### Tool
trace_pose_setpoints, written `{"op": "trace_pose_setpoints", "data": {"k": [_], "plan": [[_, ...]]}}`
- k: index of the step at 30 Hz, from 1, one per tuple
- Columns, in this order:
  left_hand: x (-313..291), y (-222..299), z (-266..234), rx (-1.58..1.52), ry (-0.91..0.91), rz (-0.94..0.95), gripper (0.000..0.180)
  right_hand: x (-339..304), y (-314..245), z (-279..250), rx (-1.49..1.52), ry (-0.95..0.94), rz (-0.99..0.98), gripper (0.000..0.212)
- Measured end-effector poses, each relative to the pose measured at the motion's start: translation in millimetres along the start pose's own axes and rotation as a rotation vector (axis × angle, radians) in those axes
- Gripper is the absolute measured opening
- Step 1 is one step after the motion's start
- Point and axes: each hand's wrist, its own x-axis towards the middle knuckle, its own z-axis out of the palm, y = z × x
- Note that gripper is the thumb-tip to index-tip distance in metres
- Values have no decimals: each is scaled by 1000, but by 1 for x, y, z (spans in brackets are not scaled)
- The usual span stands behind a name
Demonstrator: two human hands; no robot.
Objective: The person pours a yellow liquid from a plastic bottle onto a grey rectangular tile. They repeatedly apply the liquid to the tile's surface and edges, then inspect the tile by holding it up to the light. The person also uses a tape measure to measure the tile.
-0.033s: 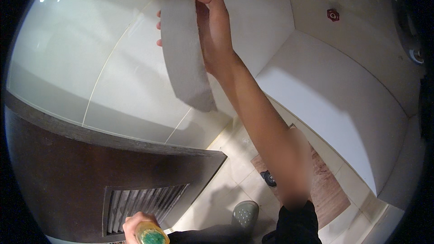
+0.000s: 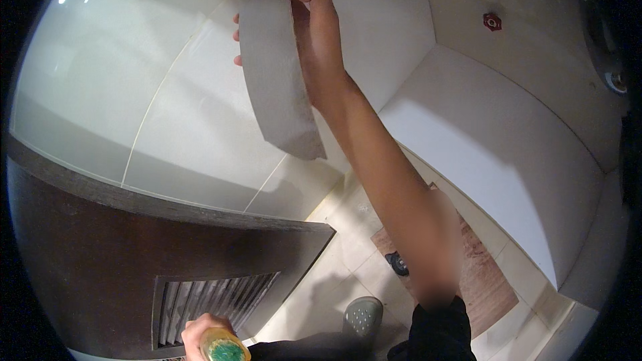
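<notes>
High in the view, my right hand (image 2: 321,33) grips a long grey flat strip (image 2: 271,73), thumb on its right edge and fingertips showing past its left edge. The strip hangs roughly upright in front of pale wall tiles, and its rough edge near my palm looks brownish. Its top runs out of view, with a dark mark there. Low on the left, my left hand (image 2: 195,335) is closed around a yellowish, rounded thing with a green end (image 2: 226,346). I cannot make out its kind. Behind that hand is a dark brown door with a slatted vent (image 2: 214,304).
The dark door (image 2: 93,247) stands on the left, its top edge below the tiles. A red valve handwheel (image 2: 492,22) juts from the right wall. On the floor lie a wood-look board (image 2: 485,274) and a black round part (image 2: 397,264). A grey-green clog (image 2: 363,317) shows at the bottom.
The grey strip's lower end has swung slightly right and up in my right hand. My left hand has stayed in place.
</notes>
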Motion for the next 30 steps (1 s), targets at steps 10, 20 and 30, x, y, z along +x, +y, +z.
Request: {"op": "trace_pose_setpoints", "data": {"k": [10,20,30], "plan": [[2,-1,-1,19,-32,34,94,14,-14,-21,-122,-13,-2,69],[0,7,-1,108,-23,-5,95,-1,-2,-1,-89,72,14,68],[-5,4,2,18,-6,-65,94,-9,8,9,6,39,-77,62]]}}
